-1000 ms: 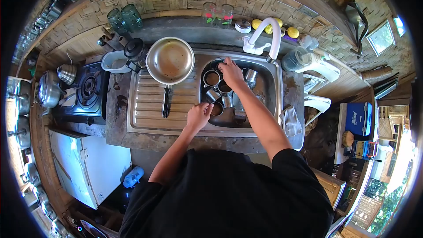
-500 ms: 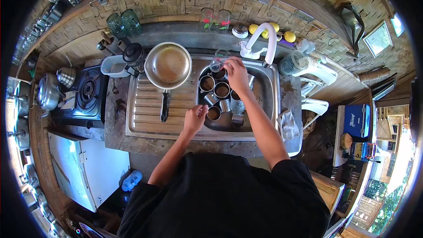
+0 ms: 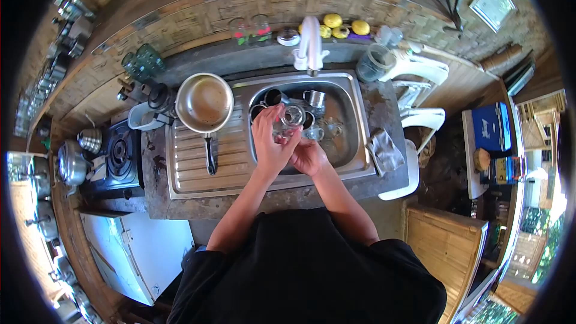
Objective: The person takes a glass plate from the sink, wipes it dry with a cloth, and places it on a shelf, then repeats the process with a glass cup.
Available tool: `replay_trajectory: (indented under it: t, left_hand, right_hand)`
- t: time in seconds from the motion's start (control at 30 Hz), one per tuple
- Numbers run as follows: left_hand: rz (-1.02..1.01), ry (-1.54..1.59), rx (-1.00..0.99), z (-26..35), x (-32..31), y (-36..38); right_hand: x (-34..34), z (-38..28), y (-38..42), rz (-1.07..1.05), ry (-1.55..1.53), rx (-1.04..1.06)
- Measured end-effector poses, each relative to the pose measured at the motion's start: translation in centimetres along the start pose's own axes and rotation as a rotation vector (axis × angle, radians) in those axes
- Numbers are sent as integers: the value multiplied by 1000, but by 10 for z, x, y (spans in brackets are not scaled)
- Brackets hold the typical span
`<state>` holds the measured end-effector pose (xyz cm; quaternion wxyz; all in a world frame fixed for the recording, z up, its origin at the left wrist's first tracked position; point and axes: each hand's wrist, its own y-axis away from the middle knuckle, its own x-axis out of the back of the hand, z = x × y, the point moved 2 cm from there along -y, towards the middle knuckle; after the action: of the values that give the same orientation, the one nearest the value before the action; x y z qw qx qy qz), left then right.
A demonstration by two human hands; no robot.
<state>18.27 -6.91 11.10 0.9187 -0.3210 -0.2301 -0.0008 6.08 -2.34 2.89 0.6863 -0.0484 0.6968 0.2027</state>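
A clear drinking glass point(image 3: 292, 116) is held over the left part of the steel sink point(image 3: 361, 138). My left hand point(image 3: 271, 144) wraps its left side, fingers curled around it. Lower down, my right hand point(image 3: 308, 156) closes on the glass from the right; some of its fingers are hidden behind the left hand. Below and behind the hands lie several metal mugs, one of them a mug point(image 3: 314, 98) tipped near the back of the basin. More clear glassware point(image 3: 331, 127) rests to the right of my hands. My arms cover part of the basin.
The white faucet point(image 3: 310, 48) arches over the sink's back edge. A frying pan point(image 3: 205, 102) sits on the ribbed drainboard point(image 3: 186, 171), handle toward me. A grey cloth point(image 3: 386, 151) lies at the right counter edge. Yellow fruits point(image 3: 333, 20) and glasses point(image 3: 261, 27) line the back ledge.
My right hand has brought the glass from the back of the sink toward me. My left hand has risen to meet it, and both now grip it. The view has shifted.
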Motion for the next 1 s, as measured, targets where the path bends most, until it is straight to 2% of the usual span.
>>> replay_trajectory:
  t: [0.07,0.1,0.2,0.23,0.3,0.37,0.4,0.43,0.5,0.53,0.63,0.73,0.83,0.97,1.0]
  left_hand:
    - [4,22,-144,25,-1,-4]
    - [36,84,-153,30,-8,-1]
    - [104,200,-138,41,-32,9]
    - [70,216,5,43,-43,13]
    - [-6,236,291,46,-63,23]
    - [-16,746,755,23,-96,48]
    - [-29,751,917,-10,-119,74]
    - [-42,750,1080,-32,-136,93]
    - [46,699,1395,-15,-150,98]
    - [95,665,1548,-7,-156,100]
    - [43,757,1505,10,-175,103]
    - [64,851,1544,27,-192,112]
    - [52,903,1527,34,-205,116]
    - [97,912,1518,47,-215,131]
    - [108,909,1510,48,-216,133]
  right_hand:
    - [-13,-8,12,-152,-34,-33]
    - [-19,-15,18,-229,-47,-47]
    - [-13,-41,34,-190,138,-36]
    - [-9,-48,40,-190,188,-27]
    - [7,-63,61,65,454,34]
    - [22,-75,85,364,637,49]
    - [21,-79,99,505,717,42]
    - [27,-89,112,592,1090,70]
    - [34,-110,140,744,1841,112]
    - [26,-121,152,1006,2050,122]
    - [45,-165,189,958,2400,809]
    - [69,-197,212,918,2642,555]
    - [72,-205,220,742,2646,558]
    - [83,-198,216,803,2660,630]
    - [90,-197,215,769,2636,719]
